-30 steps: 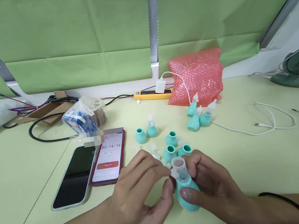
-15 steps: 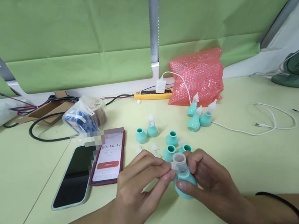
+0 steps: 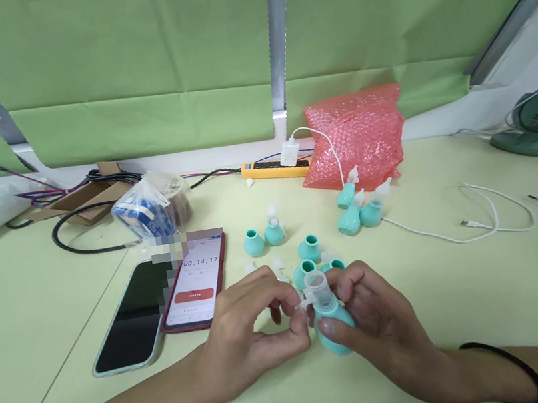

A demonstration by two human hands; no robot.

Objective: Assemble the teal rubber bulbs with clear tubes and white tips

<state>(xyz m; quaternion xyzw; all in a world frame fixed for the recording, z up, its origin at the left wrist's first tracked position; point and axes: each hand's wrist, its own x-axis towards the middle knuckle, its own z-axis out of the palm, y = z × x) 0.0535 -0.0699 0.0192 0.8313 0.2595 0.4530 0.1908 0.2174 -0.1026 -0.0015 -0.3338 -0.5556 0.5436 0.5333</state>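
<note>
My right hand (image 3: 379, 326) is closed around a teal squeeze bulb (image 3: 337, 336), its thumb across the front. The bulb is held a little tilted, with a clear plastic collar (image 3: 319, 290) in its neck. A small whitish tab (image 3: 306, 303) sticks out from the collar's left side. My left hand (image 3: 261, 330) has its thumb and forefinger curled at the tab, which meets the forefinger's tip. Behind the hands stand open teal bulbs (image 3: 254, 243), several in number, with small clear pieces (image 3: 279, 266) lying among them.
Teal bulbs with clear tips (image 3: 350, 220) lie at the right, before a pink bubble-wrap bag (image 3: 355, 138). Two phones, one dark (image 3: 130, 323) and one showing a timer (image 3: 195, 283), lie at the left. A yellow power strip (image 3: 274, 169) and white cable (image 3: 426, 235) are farther back.
My left fingers have drawn slightly left from the collar, and the tab between shows more plainly. The bulb in my right hand has tilted a little to the left.
</note>
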